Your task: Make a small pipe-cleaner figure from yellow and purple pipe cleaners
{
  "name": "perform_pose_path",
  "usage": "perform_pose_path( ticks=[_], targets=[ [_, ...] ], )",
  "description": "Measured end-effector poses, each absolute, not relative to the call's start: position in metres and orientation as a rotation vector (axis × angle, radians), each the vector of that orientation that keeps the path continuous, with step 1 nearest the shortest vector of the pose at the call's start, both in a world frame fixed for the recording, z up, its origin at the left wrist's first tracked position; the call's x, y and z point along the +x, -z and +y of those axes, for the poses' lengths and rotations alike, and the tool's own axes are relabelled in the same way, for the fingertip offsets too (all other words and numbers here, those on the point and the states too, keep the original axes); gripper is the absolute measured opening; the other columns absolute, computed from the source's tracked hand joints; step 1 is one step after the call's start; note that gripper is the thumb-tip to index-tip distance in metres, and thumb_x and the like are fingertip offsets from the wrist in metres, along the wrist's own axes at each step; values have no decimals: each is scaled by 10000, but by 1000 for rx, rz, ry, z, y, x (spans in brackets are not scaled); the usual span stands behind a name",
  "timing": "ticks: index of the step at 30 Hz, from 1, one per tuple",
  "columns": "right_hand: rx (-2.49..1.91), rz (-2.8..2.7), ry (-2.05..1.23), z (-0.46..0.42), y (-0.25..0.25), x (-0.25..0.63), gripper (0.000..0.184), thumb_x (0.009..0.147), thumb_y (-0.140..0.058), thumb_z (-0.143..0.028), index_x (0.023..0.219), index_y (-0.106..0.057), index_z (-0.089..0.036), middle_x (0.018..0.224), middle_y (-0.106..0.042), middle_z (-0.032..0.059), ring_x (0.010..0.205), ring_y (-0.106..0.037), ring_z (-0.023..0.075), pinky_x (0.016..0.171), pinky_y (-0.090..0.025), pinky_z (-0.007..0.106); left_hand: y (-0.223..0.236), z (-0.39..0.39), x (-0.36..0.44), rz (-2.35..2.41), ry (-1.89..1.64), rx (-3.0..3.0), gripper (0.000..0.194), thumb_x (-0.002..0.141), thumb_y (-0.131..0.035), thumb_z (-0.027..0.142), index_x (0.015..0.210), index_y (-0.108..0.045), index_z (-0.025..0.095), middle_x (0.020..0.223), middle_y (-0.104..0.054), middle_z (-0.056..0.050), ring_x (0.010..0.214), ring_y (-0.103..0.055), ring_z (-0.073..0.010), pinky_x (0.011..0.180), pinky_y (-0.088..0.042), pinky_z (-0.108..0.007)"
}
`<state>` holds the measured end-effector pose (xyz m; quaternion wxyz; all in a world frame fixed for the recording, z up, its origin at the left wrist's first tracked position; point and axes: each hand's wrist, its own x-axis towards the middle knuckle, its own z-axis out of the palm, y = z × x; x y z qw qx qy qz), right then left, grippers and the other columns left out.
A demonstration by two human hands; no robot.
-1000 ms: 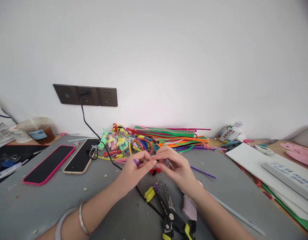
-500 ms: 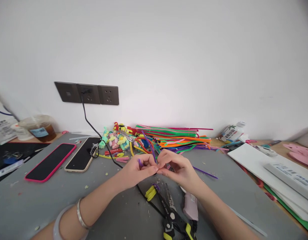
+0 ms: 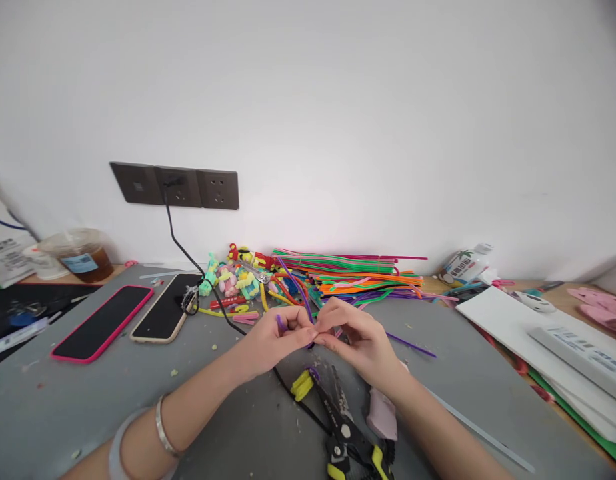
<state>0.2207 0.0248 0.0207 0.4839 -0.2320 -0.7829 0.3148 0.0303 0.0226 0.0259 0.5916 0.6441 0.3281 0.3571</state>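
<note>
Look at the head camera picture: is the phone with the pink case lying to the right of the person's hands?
No: the pink-cased phone lies on the grey table well to the left of the left hand and right hand.

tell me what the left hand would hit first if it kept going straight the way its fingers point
The left hand points right, fingertips against the right hand, both pinching a purple pipe cleaner. Going straight on, it would meet the right hand's fingers first; depth hardly matters, since they look to be touching.

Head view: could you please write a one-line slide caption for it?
Left hand and right hand pinch a thin purple pipe cleaner above yellow-handled black pliers on a grey table.
</note>
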Motion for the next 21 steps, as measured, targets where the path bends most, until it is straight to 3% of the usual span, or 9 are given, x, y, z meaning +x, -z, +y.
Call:
perform_pose_path(
  ticks=[7,12,21],
  targets=[
    [-477,-1949,-666,25,-21,222,123,889,-647,-102,873,-663,-223,794,-621,38,727,-561,165,616,-443,289,-28,21,30,733,-824,1459,411,835,-636,517,684,-476,170,638,-348,56,591,-239,-100,551,-150,-262],
    [-492,-1943,-673,24,-22,221,146,886,-639,-86,826,-656,-217,778,-611,35,712,-562,165,608,-445,288,-30,21,31,716,-836,1447,434,821,-636,556,694,-482,170,640,-360,57,583,-243,-97,550,-154,-261],
    [-495,-1992,-579,23,-22,222,176,889,-614,-49,908,-659,-217,821,-601,35,734,-568,155,627,-454,274,-31,20,33,729,-853,1431,408,832,-641,521,687,-502,166,649,-395,51,587,-298,-96,557,-203,-250]
  ],
)
